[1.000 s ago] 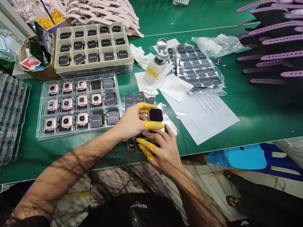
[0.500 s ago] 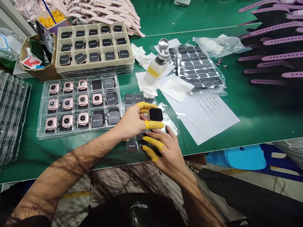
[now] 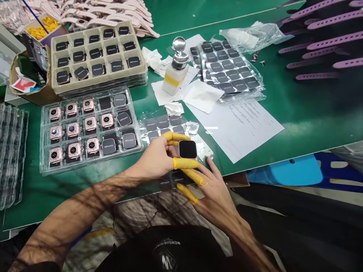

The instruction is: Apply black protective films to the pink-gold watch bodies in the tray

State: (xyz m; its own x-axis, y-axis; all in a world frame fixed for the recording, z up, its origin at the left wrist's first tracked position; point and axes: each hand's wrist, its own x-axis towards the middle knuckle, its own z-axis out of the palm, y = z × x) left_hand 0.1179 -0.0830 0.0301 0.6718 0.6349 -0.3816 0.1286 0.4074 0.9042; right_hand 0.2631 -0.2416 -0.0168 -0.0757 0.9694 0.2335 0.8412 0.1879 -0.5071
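My left hand [image 3: 157, 155] grips a smartwatch case [image 3: 187, 149] by its sides, its blank black screen facing up. Yellow finger cots cover the thumb and fingertips that hold it. Just below, my right hand [image 3: 211, 185] has its fingers stretched apart and holds nothing; two of them wear yellow cots. It reaches over a clear sheet of dark square stickers [image 3: 162, 122], partly hidden beneath both hands. On the left, a clear plastic tray [image 3: 42, 145] carries pink watch cases lying back up and several dark-faced ones.
Behind the clear tray stands a beige tray [image 3: 99, 84] of dark-faced watches. A pump bottle [image 3: 175, 73] rests among white wipes [image 3: 203, 96]. Further right are more sticker sheets [image 3: 227, 65], a printed paper [image 3: 244, 132] and purple straps [image 3: 334, 43]. A cardboard box [image 3: 45, 92] sits at the left.
The camera view has shifted slightly. My left hand still holds the smartwatch case, now nearer the table's front edge. My right hand has come closer beneath it, fingers still spread.
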